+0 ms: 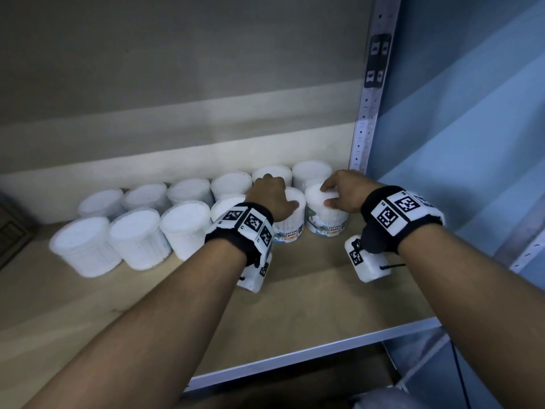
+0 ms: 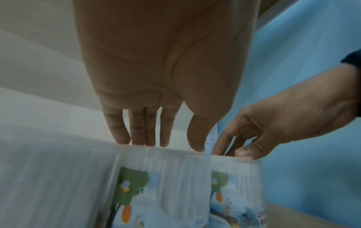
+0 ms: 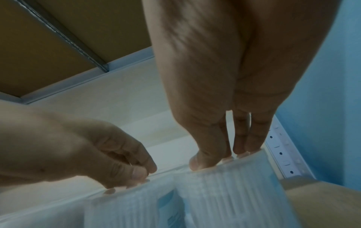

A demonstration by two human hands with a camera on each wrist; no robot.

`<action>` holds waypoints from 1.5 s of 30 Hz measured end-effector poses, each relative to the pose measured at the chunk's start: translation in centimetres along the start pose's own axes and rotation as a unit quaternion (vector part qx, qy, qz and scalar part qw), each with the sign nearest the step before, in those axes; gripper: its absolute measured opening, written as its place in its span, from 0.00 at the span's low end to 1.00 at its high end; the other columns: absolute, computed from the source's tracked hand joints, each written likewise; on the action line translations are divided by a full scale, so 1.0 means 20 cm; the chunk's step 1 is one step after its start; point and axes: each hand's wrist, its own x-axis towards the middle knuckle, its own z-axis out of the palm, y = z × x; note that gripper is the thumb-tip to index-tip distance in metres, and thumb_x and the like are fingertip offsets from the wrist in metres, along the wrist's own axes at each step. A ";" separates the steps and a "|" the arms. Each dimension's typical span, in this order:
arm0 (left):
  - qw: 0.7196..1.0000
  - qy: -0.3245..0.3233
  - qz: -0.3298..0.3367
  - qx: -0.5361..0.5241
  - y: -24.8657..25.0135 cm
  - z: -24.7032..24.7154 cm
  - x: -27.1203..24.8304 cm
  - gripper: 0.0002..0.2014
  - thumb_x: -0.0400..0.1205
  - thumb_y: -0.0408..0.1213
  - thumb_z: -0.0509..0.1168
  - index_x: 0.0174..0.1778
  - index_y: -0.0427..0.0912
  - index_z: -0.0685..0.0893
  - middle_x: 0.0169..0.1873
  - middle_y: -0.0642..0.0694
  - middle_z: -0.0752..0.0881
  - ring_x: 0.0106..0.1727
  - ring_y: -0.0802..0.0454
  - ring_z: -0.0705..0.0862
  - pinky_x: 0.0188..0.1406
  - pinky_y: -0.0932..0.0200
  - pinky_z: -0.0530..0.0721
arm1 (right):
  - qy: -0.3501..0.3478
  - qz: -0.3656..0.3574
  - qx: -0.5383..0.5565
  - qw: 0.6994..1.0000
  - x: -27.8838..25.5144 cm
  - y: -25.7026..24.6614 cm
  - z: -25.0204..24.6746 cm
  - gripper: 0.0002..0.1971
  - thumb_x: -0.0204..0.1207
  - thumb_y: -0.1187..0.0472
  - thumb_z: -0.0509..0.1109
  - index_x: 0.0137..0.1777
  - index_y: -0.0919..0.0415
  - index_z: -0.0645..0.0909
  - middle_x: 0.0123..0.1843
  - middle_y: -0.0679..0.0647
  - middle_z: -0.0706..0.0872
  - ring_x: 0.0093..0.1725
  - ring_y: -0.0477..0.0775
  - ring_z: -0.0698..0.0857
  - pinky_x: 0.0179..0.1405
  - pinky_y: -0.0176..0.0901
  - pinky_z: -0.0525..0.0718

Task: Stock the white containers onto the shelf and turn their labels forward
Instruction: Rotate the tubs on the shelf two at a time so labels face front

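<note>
White plastic tubs of cotton buds stand upright on the shelf (image 1: 295, 305), directly under our hands. Our left hand (image 1: 272, 199) grips the lid of one cotton-bud tub (image 1: 290, 228) from above; our right hand (image 1: 343, 190) pinches the lid of the neighbouring tub (image 1: 326, 221), just beside it. Both labels already face us, so any further turn would be about their vertical axes

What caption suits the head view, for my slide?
Both hands, left and right, grip tubs on a shelf.
</note>
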 end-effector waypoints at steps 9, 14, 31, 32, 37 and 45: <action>0.999 -0.018 0.024 -0.012 -0.01 -0.02 -0.01 0.26 0.80 0.47 0.68 0.73 0.40 0.76 0.71 0.39 0.75 0.72 0.41 0.74 0.73 0.50 0.73 | 0.003 -0.003 -0.002 1.000 -0.01 0.00 0.00 0.24 0.75 0.50 0.72 0.71 0.51 0.78 0.73 0.51 0.79 0.73 0.58 0.77 0.75 0.59 0.72; 0.999 -0.025 0.028 -0.001 0.01 -0.01 -0.05 0.25 0.80 0.47 0.67 0.71 0.40 0.76 0.69 0.38 0.74 0.71 0.39 0.74 0.71 0.47 0.74 | 0.002 -0.011 -0.005 1.000 -0.06 -0.01 -0.01 0.23 0.76 0.50 0.72 0.71 0.52 0.79 0.73 0.51 0.79 0.72 0.57 0.78 0.75 0.57 0.73; 0.998 -0.026 0.061 -0.015 0.17 0.00 -0.60 0.23 0.79 0.49 0.66 0.68 0.43 0.77 0.67 0.41 0.76 0.69 0.41 0.74 0.66 0.49 0.77 | -0.003 -0.037 0.034 0.999 -0.67 0.04 0.02 0.23 0.80 0.55 0.68 0.75 0.57 0.76 0.77 0.54 0.74 0.76 0.56 0.73 0.74 0.38 0.65; 0.997 -0.027 0.063 -0.022 0.18 0.00 -0.63 0.23 0.79 0.49 0.66 0.68 0.43 0.77 0.67 0.42 0.76 0.69 0.41 0.75 0.65 0.49 0.77 | -0.004 -0.037 0.032 0.999 -0.70 0.05 0.02 0.23 0.80 0.55 0.68 0.75 0.56 0.75 0.77 0.55 0.74 0.76 0.57 0.73 0.75 0.40 0.65; 0.997 -0.027 0.064 -0.023 0.22 0.00 -0.74 0.22 0.79 0.49 0.66 0.68 0.43 0.77 0.66 0.42 0.76 0.70 0.41 0.72 0.66 0.47 0.76 | -0.022 -0.038 0.038 0.998 -0.81 0.08 0.01 0.23 0.80 0.53 0.68 0.74 0.54 0.75 0.75 0.54 0.73 0.75 0.57 0.73 0.75 0.41 0.65; 0.998 -0.020 0.056 -0.039 0.23 0.02 -0.81 0.22 0.79 0.50 0.66 0.67 0.44 0.78 0.64 0.44 0.76 0.71 0.44 0.72 0.70 0.46 0.74 | -0.027 -0.038 0.044 0.998 -0.87 0.07 0.01 0.23 0.79 0.54 0.69 0.74 0.55 0.76 0.74 0.55 0.74 0.75 0.57 0.72 0.76 0.41 0.66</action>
